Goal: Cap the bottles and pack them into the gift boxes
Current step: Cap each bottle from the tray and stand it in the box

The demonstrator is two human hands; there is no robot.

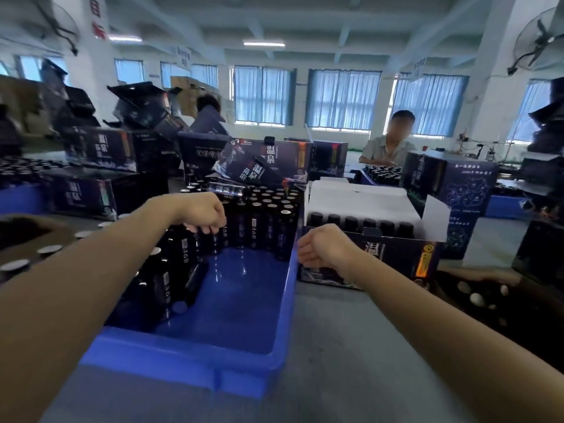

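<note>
A blue plastic bin [189, 358] in front of me holds several dark bottles [265, 221] with silver tops, some upright at the back, some lying at the left. My left hand [204, 213] reaches into the bin with fingers curled round the top of a dark bottle [210, 239]. To the right stands an open dark gift box [393, 254] with a white liner, a row of black-capped bottles [357, 222] inside it. My right hand [323, 250] hovers loosely curled at that box's left front corner, holding nothing that I can see.
Stacked dark gift boxes [91, 166] crowd the back left and centre. Another printed box [451, 184] stands at the right. A brown tray of caps [476, 294] lies at the right edge. A seated person [390, 145] works across the grey table [351, 361].
</note>
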